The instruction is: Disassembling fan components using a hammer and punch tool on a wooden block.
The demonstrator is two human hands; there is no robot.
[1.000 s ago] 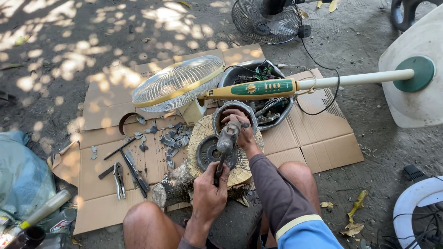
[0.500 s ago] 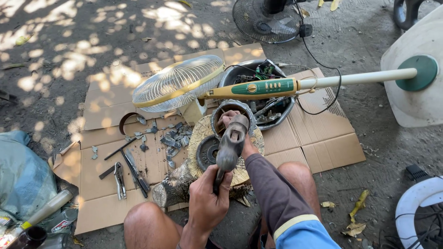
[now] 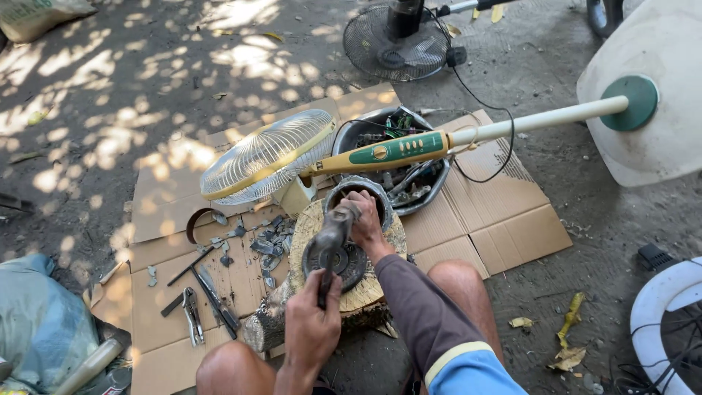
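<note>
A cream pedestal fan [image 3: 409, 150] lies across flattened cardboard [image 3: 504, 219], beside a metal bowl of parts [image 3: 431, 192]. A fan motor [image 3: 338, 257] sits on a log stump [image 3: 365, 289]. The left hand [image 3: 313, 325] grips a hammer [image 3: 330, 241]; the right hand [image 3: 365, 219] has its fingers closed on the motor's far rim

The work area is outdoors on a bare dirt ground [image 3: 110, 88] dappled with sunlight and leaf shadow. Flattened cardboard sheets [image 3: 497, 219] cover the ground at the centre. A dark fan head [image 3: 398, 44] lies at the top edge, with a black cable [image 3: 482, 110] trailing from it. A white fan base [image 3: 658, 102] sits at right (green hub visible). Dry yellow leaves [image 3: 567, 336] lie scattered lower right; a sack [image 3: 36, 14] occupies the upper-left corner.
</note>
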